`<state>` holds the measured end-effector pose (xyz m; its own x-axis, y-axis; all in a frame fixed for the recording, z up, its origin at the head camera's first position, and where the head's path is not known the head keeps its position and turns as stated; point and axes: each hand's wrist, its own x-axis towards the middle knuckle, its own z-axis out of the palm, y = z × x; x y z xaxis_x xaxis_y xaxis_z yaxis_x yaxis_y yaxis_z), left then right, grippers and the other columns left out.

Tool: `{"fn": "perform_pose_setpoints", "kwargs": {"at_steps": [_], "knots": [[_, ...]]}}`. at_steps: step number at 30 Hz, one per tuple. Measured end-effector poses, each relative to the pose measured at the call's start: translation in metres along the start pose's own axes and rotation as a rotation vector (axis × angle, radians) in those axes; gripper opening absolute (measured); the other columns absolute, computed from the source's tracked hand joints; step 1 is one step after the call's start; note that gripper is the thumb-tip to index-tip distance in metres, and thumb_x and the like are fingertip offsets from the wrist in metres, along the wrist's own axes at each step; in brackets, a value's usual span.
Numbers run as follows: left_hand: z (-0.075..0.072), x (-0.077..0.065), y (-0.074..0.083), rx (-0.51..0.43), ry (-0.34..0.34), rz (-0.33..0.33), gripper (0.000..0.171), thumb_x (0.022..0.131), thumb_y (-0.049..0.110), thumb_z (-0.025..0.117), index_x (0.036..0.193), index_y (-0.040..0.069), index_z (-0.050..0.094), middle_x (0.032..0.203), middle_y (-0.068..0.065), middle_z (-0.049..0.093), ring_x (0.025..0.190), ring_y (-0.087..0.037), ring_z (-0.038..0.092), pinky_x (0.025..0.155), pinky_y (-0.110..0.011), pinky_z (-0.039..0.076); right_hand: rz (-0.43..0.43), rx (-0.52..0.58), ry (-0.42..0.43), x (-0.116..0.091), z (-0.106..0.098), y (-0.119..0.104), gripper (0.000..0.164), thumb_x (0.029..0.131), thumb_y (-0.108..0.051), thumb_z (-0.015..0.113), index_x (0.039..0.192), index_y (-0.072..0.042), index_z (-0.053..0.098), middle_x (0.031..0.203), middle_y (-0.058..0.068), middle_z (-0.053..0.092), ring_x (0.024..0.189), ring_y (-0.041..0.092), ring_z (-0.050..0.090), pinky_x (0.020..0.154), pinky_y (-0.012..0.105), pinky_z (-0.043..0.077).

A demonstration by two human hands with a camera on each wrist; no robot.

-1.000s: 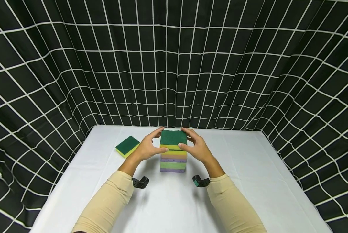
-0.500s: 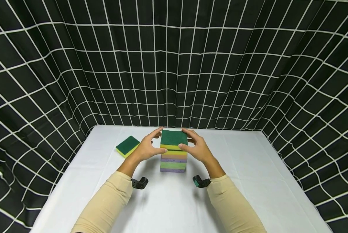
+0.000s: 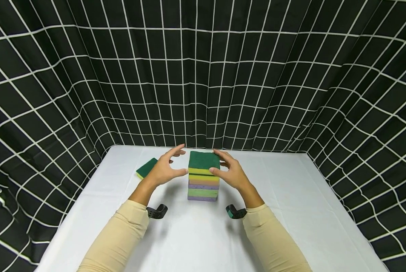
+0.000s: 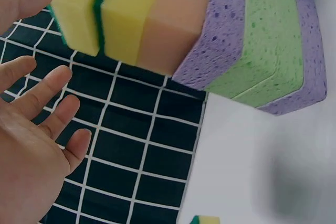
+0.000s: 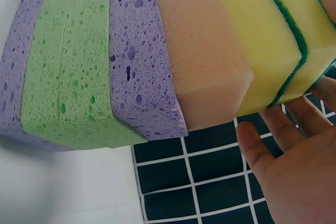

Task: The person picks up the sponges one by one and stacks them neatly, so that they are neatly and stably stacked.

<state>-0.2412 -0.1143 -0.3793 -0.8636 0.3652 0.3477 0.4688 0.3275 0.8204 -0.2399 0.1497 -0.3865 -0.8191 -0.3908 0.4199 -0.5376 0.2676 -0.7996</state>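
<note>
A stack of sponges (image 3: 204, 187) stands on the table, with purple, green, peach and yellow layers. On top lies a yellow scouring sponge with a dark green face (image 3: 204, 160). To the left of the stack my left hand (image 3: 163, 170) is spread, its thumb tip close to the top sponge's edge. In the left wrist view its other fingers (image 4: 52, 90) are apart from the stack. My right hand (image 3: 232, 173) stays at the right side, thumb at the front of the top sponge and forefinger at its back corner. Its fingers (image 5: 283, 129) look loosely extended along the side.
Another green and yellow scouring sponge (image 3: 146, 169) lies on the table to the left, partly hidden behind my left hand. The white table (image 3: 196, 238) is backed by a black curtain (image 3: 203, 75) with a white grid.
My left hand has drawn away from the stack to the left, and now covers more of the loose sponge. The right hand and the stack have hardly moved.
</note>
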Motion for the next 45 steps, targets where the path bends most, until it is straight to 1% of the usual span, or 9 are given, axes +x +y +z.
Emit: {"fn": "perform_pose_setpoints", "kwargs": {"at_steps": [4,7,17,19,24,26,30,34,45], "knots": [[-0.004,0.003,-0.023,0.007,0.041,0.018,0.081,0.079,0.005,0.078,0.149,0.007,0.035,0.135,-0.018,0.051,0.125,-0.037,0.039,0.096,-0.057,0.032,-0.004,-0.001,0.004,0.000,-0.001,0.000,0.062,0.088,-0.004,0.069,0.142,0.008,0.040,0.139,0.025,0.044,0.121,0.036,0.047,0.098,0.051,0.040],[-0.009,0.002,-0.026,-0.003,0.083,0.027,0.079,0.080,0.009,0.078,0.148,0.010,0.037,0.134,-0.015,0.052,0.124,-0.034,0.040,0.095,-0.054,0.034,-0.003,-0.004,0.004,0.000,-0.001,0.000,0.062,0.088,-0.004,0.069,0.142,0.008,0.041,0.139,0.023,0.045,0.121,0.036,0.048,0.098,0.050,0.041],[-0.024,-0.002,-0.029,0.005,0.235,0.040,0.073,0.080,0.009,0.078,0.144,0.009,0.043,0.131,-0.014,0.054,0.120,-0.029,0.044,0.093,-0.051,0.036,0.015,-0.006,-0.006,0.000,-0.001,-0.002,0.062,0.088,-0.005,0.069,0.142,0.006,0.040,0.139,0.022,0.044,0.121,0.036,0.048,0.098,0.050,0.040],[-0.026,-0.005,-0.028,-0.001,0.261,0.035,0.072,0.081,0.006,0.076,0.144,0.007,0.042,0.130,-0.016,0.054,0.120,-0.031,0.044,0.094,-0.053,0.035,0.016,-0.002,-0.007,0.000,-0.001,-0.002,0.062,0.088,-0.005,0.069,0.142,0.006,0.041,0.139,0.023,0.044,0.121,0.037,0.048,0.098,0.052,0.040],[-0.034,-0.015,-0.012,-0.008,0.352,0.049,0.068,0.081,-0.002,0.073,0.141,-0.004,0.041,0.129,-0.025,0.052,0.119,-0.042,0.043,0.091,-0.058,0.035,0.017,-0.005,-0.011,-0.001,-0.001,-0.002,0.063,0.088,-0.006,0.070,0.142,0.007,0.041,0.139,0.026,0.043,0.121,0.038,0.048,0.098,0.054,0.039],[-0.037,-0.017,-0.011,-0.013,0.396,0.051,0.067,0.080,-0.004,0.073,0.139,-0.007,0.042,0.128,-0.028,0.052,0.118,-0.045,0.043,0.090,-0.059,0.035,0.016,-0.007,-0.009,-0.001,-0.001,-0.002,0.063,0.088,-0.006,0.070,0.142,0.007,0.041,0.139,0.026,0.043,0.121,0.038,0.047,0.098,0.055,0.039],[-0.043,-0.015,-0.033,-0.032,0.468,0.024,0.067,0.080,0.000,0.074,0.140,-0.001,0.044,0.129,-0.023,0.052,0.120,-0.040,0.043,0.092,-0.056,0.033,0.011,-0.005,-0.004,-0.001,-0.001,-0.001,0.062,0.088,-0.005,0.070,0.142,0.007,0.041,0.139,0.024,0.044,0.121,0.038,0.048,0.098,0.056,0.039],[-0.045,-0.015,-0.057,-0.008,0.522,-0.017,0.068,0.080,0.005,0.077,0.141,0.004,0.046,0.128,-0.017,0.054,0.120,-0.033,0.044,0.091,-0.050,0.034,0.014,-0.004,-0.002,0.000,-0.002,-0.001,0.062,0.087,-0.005,0.070,0.142,0.006,0.041,0.140,0.022,0.044,0.120,0.038,0.048,0.097,0.056,0.038],[-0.045,-0.027,-0.089,0.055,0.625,-0.110,0.066,0.078,0.009,0.077,0.138,0.004,0.050,0.129,-0.017,0.055,0.119,-0.031,0.043,0.092,-0.050,0.034,-0.013,-0.015,-0.008,0.000,-0.002,-0.001,0.062,0.087,-0.003,0.069,0.141,0.008,0.041,0.138,0.023,0.045,0.119,0.036,0.049,0.097,0.052,0.041]]}}
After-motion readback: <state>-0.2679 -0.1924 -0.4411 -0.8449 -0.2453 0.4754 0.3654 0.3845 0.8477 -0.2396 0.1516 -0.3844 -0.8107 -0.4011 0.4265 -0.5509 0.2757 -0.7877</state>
